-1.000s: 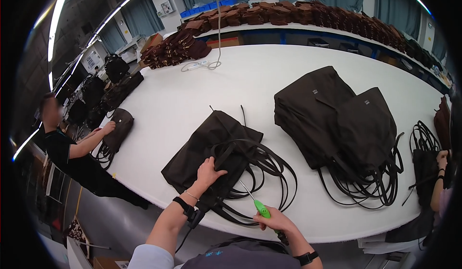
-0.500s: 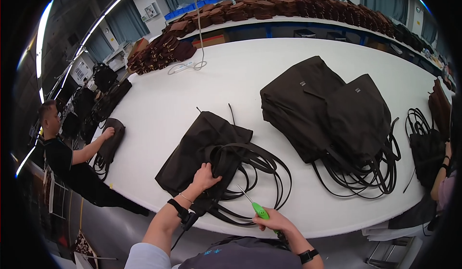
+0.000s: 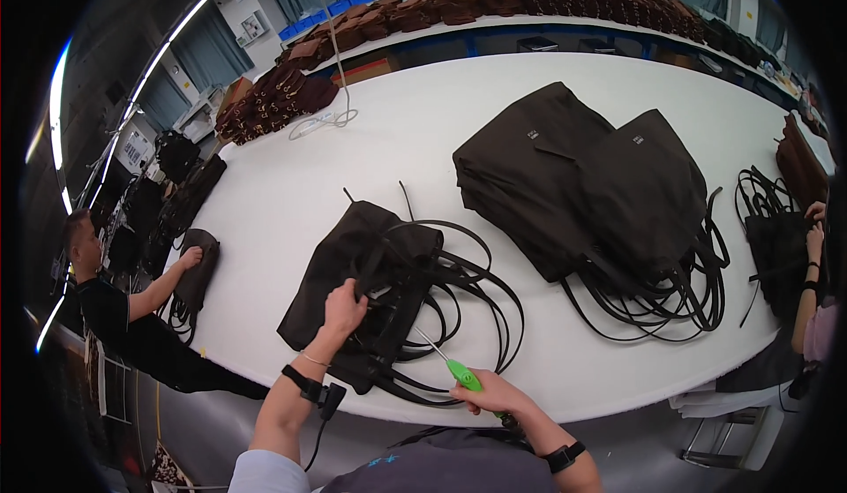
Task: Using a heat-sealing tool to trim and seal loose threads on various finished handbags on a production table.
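A dark brown tote bag [image 3: 319, 272] lies on the white table in front of me, its long straps [image 3: 500, 303] looping out to the right. At its opening, my left hand [image 3: 344, 309] is closed on the bag's fabric; the fingertips are partly hidden. My right hand [image 3: 490, 394] is wrapped round a green-handled tool [image 3: 462, 373] with a long thin metal shaft. The shaft points up and left toward the bag's straps; I cannot tell whether its tip touches them.
Two larger dark tote bags [image 3: 578, 184] overlap at right on the white table [image 3: 406, 145]. A cord with a power strip [image 3: 322, 121] lies far left, beside piled maroon pieces [image 3: 281, 100]. One person [image 3: 115, 290] handles a bag at left; another person's hands [image 3: 815, 220] are at far right.
My left hand has shifted left and up on the bag, spreading its opening. One strap now arches higher. The tool remains in my right hand, and the whole view has shifted slightly.
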Demonstrator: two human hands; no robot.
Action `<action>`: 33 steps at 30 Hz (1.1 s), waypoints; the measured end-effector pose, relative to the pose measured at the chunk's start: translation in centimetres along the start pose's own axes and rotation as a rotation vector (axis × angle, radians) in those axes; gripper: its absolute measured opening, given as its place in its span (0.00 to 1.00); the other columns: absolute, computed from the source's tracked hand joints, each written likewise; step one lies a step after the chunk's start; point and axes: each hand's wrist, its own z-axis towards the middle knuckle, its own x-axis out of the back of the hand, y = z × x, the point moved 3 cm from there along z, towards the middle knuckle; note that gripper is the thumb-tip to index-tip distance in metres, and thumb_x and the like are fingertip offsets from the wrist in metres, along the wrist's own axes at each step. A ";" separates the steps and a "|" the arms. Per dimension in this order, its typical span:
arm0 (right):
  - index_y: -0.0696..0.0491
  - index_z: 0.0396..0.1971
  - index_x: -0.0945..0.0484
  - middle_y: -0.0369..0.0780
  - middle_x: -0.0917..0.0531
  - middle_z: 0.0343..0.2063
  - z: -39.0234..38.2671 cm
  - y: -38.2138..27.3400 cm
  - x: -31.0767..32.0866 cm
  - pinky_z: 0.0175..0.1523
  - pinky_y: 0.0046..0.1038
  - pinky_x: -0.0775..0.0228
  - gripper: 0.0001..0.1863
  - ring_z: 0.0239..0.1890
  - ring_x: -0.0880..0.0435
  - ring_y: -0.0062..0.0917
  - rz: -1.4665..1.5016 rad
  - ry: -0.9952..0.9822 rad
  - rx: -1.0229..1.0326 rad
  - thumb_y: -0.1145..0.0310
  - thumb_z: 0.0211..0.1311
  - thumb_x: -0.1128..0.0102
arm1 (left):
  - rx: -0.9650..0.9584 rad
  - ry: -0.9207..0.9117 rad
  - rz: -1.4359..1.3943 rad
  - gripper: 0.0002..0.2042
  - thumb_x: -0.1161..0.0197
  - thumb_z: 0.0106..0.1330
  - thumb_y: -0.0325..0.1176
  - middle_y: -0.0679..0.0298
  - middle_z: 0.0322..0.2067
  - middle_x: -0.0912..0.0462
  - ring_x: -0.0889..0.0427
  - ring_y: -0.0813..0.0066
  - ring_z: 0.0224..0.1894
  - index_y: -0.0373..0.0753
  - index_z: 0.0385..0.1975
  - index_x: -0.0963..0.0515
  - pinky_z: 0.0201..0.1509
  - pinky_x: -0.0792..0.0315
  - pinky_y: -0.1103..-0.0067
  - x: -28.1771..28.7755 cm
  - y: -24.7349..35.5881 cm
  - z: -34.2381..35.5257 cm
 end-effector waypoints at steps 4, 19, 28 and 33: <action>0.57 0.32 0.30 0.36 0.27 0.16 -0.8 -4.3 -0.7 0.25 0.21 0.32 0.18 0.17 0.27 0.19 -0.107 -0.125 0.030 0.56 0.58 0.43 | -0.116 0.144 -0.125 0.10 0.42 0.52 0.30 0.46 0.24 0.22 0.22 0.46 0.31 0.32 0.33 0.28 0.36 0.29 0.61 5.1 -1.0 0.2; 0.58 0.41 0.26 0.50 0.19 0.31 -1.4 -6.9 -0.8 0.43 0.36 0.31 0.25 0.37 0.20 0.43 -0.259 -0.038 0.181 0.51 0.52 0.42 | -0.065 0.214 -0.155 0.09 0.42 0.56 0.29 0.45 0.23 0.23 0.24 0.44 0.29 0.32 0.34 0.26 0.33 0.31 0.63 8.6 -1.2 0.9; 0.58 0.33 0.29 0.44 0.22 0.20 -0.9 -4.2 -0.1 0.31 0.30 0.31 0.21 0.21 0.22 0.30 -0.343 0.044 0.203 0.53 0.55 0.42 | -0.115 0.274 -0.053 0.08 0.41 0.55 0.28 0.45 0.24 0.23 0.24 0.44 0.30 0.32 0.32 0.28 0.32 0.31 0.63 9.8 -0.1 0.4; 0.58 0.32 0.29 0.37 0.27 0.16 -1.1 -3.5 0.1 0.23 0.25 0.34 0.20 0.15 0.28 0.21 -0.284 -0.187 0.087 0.54 0.55 0.41 | -0.129 0.303 -0.092 0.07 0.41 0.55 0.26 0.46 0.23 0.24 0.24 0.44 0.29 0.33 0.31 0.29 0.31 0.32 0.63 11.2 0.2 -0.3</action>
